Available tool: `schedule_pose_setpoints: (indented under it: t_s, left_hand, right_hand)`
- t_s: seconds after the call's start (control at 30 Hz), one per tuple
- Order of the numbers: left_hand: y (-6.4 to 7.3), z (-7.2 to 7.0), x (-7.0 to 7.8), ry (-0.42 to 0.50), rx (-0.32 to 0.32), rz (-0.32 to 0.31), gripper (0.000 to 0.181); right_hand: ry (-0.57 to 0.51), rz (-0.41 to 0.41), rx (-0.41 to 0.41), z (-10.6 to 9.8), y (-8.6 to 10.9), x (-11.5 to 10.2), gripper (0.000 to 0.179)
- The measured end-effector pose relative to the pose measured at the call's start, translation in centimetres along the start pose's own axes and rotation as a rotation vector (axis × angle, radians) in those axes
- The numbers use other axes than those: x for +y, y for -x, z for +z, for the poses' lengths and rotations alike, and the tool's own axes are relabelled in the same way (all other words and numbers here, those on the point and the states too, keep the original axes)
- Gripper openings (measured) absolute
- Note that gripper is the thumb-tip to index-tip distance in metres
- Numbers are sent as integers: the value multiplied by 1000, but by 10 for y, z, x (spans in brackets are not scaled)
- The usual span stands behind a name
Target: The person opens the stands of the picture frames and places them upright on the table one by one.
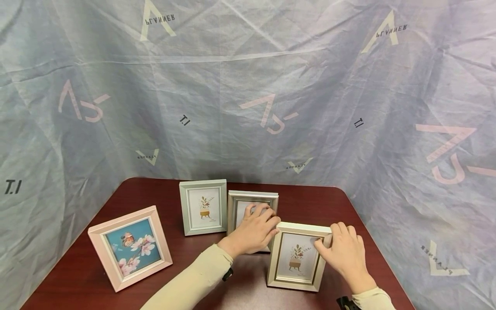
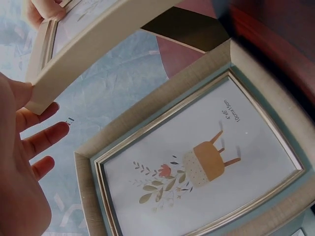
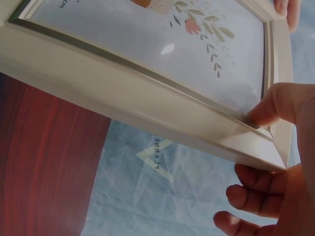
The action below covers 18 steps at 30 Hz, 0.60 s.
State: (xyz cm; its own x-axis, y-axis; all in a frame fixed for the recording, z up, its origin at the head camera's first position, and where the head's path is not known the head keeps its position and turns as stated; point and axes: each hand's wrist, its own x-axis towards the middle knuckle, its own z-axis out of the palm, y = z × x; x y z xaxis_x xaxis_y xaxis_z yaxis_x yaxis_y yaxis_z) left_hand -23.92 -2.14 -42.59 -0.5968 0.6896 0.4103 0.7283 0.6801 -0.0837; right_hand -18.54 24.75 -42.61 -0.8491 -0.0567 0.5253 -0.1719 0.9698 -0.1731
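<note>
A cream picture frame with a potted-plant print stands upright on the table, at the front right. My right hand pinches its upper right corner. In the right wrist view the thumb presses the front of the moulding, and the other fingers are at its outer edge. My left hand holds the upper left corner between thumb and index finger, its other fingers loosely bent. Behind the left hand stands a silver-toned picture frame, partly hidden by it; the left wrist view shows its plant print.
A pale green picture frame stands left of the silver-toned one. Further left and nearer is a pink frame with a butterfly and blossoms, turned at an angle. The dark red table is surrounded by a grey printed cloth.
</note>
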Motion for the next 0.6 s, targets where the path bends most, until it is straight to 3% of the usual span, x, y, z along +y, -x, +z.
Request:
schedule_pose_setpoints:
  t_s: [0.3,0.5,0.6]
  left_hand:
    - [2,-2,1,22,13,-14,26]
    - [9,-6,-3,58,8,-44,37]
    - [17,-11,-8,82,16,-74,43]
  right_hand:
    - [-2,-2,-47,-4,0,3,35]
    - [-8,-17,-116,-12,1,4,52]
    - [-44,-59,-104,-17,0,4,57]
